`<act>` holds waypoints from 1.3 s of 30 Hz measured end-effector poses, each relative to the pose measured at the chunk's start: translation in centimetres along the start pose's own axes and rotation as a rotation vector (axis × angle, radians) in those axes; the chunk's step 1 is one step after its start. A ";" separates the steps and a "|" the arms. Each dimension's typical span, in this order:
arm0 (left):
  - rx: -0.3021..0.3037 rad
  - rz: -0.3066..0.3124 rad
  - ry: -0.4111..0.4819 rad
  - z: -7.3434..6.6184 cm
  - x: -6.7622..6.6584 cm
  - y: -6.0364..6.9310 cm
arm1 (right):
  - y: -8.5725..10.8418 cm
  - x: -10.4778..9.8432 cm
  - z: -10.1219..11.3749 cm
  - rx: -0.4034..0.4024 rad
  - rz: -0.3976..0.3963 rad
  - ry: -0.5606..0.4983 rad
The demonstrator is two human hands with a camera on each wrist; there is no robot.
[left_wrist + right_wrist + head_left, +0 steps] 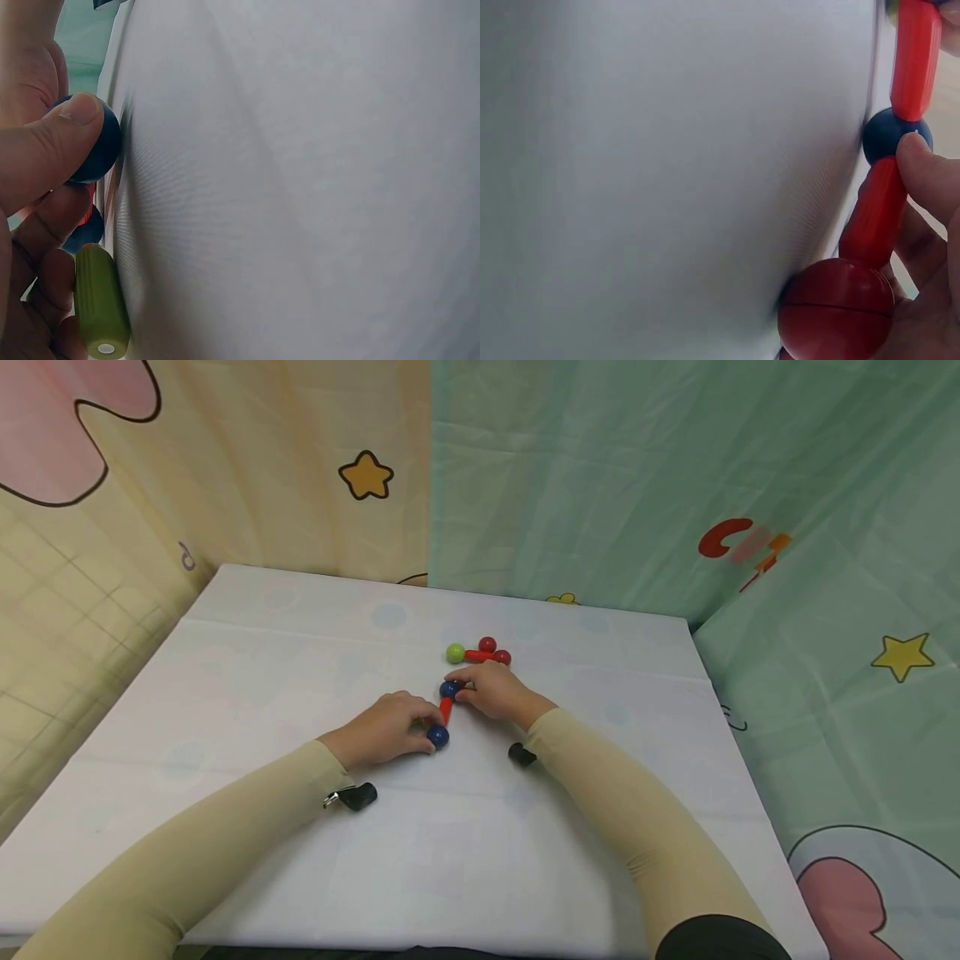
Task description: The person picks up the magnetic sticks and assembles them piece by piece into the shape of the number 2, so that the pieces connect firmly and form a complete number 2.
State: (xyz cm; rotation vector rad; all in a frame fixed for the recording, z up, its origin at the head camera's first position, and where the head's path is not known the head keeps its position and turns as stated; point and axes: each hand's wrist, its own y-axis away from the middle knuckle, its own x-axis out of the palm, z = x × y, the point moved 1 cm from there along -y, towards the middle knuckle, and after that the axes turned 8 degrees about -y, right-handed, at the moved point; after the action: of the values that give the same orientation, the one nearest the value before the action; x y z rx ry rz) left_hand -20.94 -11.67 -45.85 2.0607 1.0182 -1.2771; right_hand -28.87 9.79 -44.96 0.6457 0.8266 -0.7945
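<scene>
In the head view, my left hand (386, 727) pinches a dark blue ball (438, 737) between thumb and fingers. A red rod (446, 710) runs from that ball to a second blue ball (451, 690), which my right hand (495, 689) pinches. A green rod (101, 300) with a pale dot on its end lies against the left hand's lower fingers. From the second blue ball, another red rod (874, 214) leads toward a red ball (836, 311) in the right wrist view. My right palm hides this rod from the head camera.
Just beyond the right hand are a lime green ball (455, 652), a red rod (478, 656) beside it, and a red ball (487, 644) farther back. The table (300, 635) has a white cloth. Patterned curtains (600, 485) hang at its back and sides.
</scene>
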 end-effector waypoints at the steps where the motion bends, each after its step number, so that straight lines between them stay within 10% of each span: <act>1: -0.004 0.003 0.003 0.0 0.0 0.0 | 0.1 -0.1 0.0 0.002 -0.004 0.009; 13: -0.015 0.016 -0.016 -0.1 -0.1 0.0 | 2.7 -2.3 -2.2 0.124 -0.105 0.003; 19: -0.005 0.015 -0.023 -0.2 -0.2 -0.1 | 4.2 -2.9 -3.8 0.214 -0.023 -0.073; 39: -0.018 0.031 0.033 0.2 -0.7 0.0 | 4.8 -2.4 -4.4 0.202 0.006 -0.130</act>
State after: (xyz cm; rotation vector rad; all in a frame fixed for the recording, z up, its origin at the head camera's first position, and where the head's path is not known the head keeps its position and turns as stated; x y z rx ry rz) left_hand -21.25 -12.02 -45.34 2.0823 1.0043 -1.2185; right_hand -27.70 16.59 -44.34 0.7666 0.6306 -0.9121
